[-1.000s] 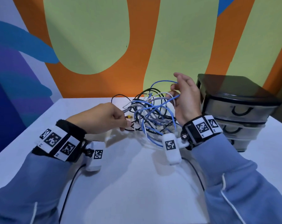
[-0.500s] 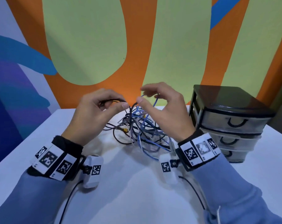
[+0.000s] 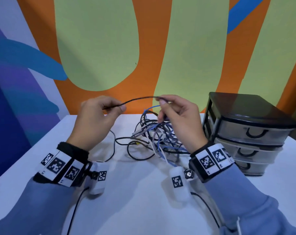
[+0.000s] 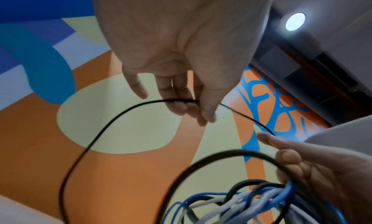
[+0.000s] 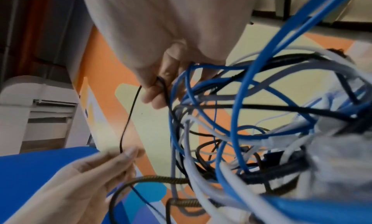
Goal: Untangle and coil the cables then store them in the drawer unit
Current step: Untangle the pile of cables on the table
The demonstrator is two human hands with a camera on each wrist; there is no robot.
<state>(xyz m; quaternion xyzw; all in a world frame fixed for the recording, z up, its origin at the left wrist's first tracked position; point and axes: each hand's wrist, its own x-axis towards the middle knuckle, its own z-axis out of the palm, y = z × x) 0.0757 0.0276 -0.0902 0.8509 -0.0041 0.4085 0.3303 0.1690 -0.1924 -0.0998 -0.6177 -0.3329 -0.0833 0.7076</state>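
A tangle of blue, white, grey and black cables [image 3: 154, 138] lies on the white table [image 3: 143, 200], partly lifted. A thin black cable [image 3: 138, 100] stretches in the air between both hands. My left hand [image 3: 99, 119] pinches one end of it between thumb and fingers [image 4: 189, 105]. My right hand [image 3: 177, 116] pinches the other end at its fingertips [image 5: 157, 90], while its lower fingers hook several strands of the tangle [image 5: 241, 132]. The black three-drawer unit [image 3: 245, 131] stands right of my right hand, drawers closed.
The painted wall runs close behind the table. Black leads from the wrist cameras [image 3: 76, 209] trail over the near table surface. White table surface shows in front of the hands and left of the tangle.
Both hands have risen and moved apart, drawing the thin black cable out of the tangle into a taut span. Half a second ago the fingertips were nearly touching above the pile.
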